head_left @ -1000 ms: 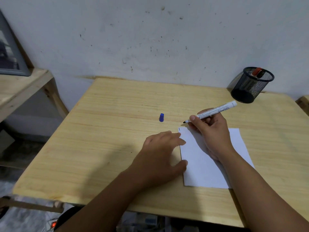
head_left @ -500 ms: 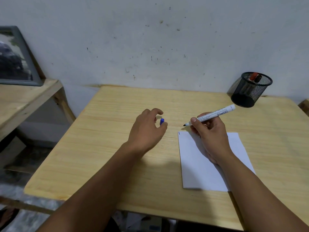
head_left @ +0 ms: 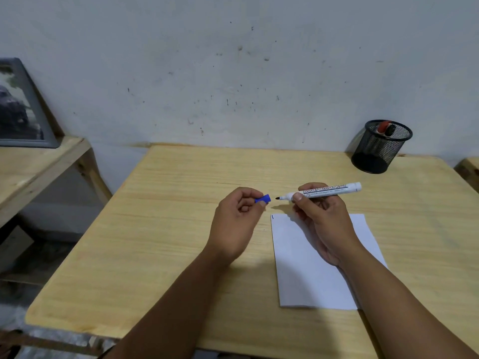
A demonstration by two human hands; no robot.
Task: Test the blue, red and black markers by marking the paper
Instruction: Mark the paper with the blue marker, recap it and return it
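Printing runs along the white barrel of the blue marker (head_left: 324, 192) but is too blurred to read. The right hand (head_left: 322, 216) is closed around it above the white paper (head_left: 311, 275) on the pale wood-grain desk (head_left: 168, 242). The left hand (head_left: 237, 224) pinches the blue cap (head_left: 263, 199), its mouth just beside the dark tip.

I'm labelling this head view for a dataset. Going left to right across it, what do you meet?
Framed picture → left hand → blue cap → marker in the right hand → mesh pen holder.
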